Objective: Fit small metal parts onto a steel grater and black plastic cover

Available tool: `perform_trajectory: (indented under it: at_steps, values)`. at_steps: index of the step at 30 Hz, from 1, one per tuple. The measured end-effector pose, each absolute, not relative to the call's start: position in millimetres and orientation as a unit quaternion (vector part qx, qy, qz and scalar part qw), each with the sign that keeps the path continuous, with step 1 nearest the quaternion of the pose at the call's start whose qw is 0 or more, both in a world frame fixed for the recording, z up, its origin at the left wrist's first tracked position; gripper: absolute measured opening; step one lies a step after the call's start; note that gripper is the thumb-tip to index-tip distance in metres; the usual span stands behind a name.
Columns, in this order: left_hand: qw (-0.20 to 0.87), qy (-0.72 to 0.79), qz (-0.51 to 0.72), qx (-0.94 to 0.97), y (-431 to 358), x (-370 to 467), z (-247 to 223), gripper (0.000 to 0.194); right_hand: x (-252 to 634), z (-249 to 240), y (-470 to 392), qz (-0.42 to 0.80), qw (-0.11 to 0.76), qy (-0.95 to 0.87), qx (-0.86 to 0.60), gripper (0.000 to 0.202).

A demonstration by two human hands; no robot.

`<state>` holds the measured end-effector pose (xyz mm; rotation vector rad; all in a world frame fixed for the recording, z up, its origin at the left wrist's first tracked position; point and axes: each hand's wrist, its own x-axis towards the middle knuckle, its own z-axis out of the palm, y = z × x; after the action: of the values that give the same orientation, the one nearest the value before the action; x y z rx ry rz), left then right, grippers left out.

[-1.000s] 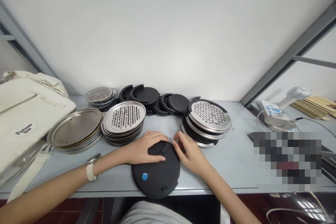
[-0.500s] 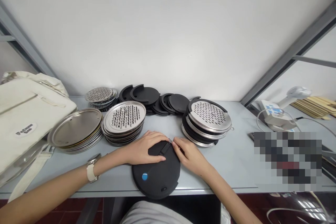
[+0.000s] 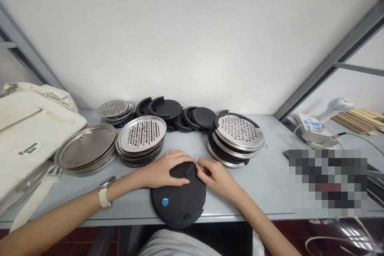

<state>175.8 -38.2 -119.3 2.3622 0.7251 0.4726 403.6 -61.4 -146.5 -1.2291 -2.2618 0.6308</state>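
Observation:
A round black disc point(image 3: 183, 204) with a blue dot lies at the table's front edge, reaching slightly past it. My left hand point(image 3: 168, 170) rests over its upper left part, thumb and fingers spread apart on it. At the disc's upper right rim, my right hand point(image 3: 211, 174) pinches a small thin metal piece point(image 3: 195, 161), possibly a wire ring; its shape is mostly hidden by the fingertips. Behind my hands stand a stack of grater discs point(image 3: 144, 134) and, to the right, a stack of perforated metal and black discs point(image 3: 239, 132).
Metal plates point(image 3: 87, 148) are stacked at the left beside a cream bag point(image 3: 33, 128). Black discs point(image 3: 166, 109) and small grater plates point(image 3: 113, 109) sit by the wall. A white device point(image 3: 316, 132) with cables stands at the right, near a blurred patch.
My right hand's fingers have shifted slightly at the disc's rim, with the index finger more bent. My left hand stays in nearly the same place on the disc.

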Motion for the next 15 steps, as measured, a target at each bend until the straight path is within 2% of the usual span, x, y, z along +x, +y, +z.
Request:
perform_trajectory:
  at_steps: [15]
  values:
    - [0.324,0.289,0.183,0.882,-38.8,175.1,-120.4,0.055,403.4,-146.6,-61.7,0.227,0.254,-0.827,-0.447,0.026]
